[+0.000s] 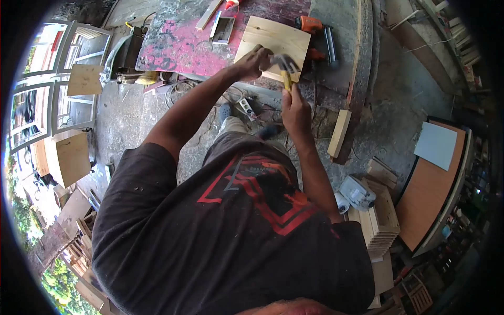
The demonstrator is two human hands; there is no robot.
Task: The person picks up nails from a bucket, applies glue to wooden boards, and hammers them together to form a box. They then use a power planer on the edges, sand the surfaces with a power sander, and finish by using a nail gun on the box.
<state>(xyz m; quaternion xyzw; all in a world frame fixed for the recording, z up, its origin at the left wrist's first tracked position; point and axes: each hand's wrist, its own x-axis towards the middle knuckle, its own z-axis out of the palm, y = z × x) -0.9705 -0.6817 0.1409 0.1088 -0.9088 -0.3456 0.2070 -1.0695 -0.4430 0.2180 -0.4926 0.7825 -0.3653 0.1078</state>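
My right hand [297, 113] is wrapped round the yellow handle of a claw hammer [286, 79]. The hammer's head is slightly blurred and sits over the near edge of a pale wooden panel [275, 38]. At the panel's near left side, my left hand [254, 63] has its fingers curled together beside the hammer head. Whatever those fingers may pinch is hidden. The panel rests on a paint-stained workbench [173, 47]. An orange nail gun [311, 24] lies just past the panel's right side.
A small wooden frame [223, 30] and a glue bottle [231, 4] lie on the bench's left part. Below the bench, a power strip [247, 107] and cables cross the floor. A wooden beam [340, 134] lies at right, near stacked wooden frames [386, 220] and a plastic jug [358, 191].
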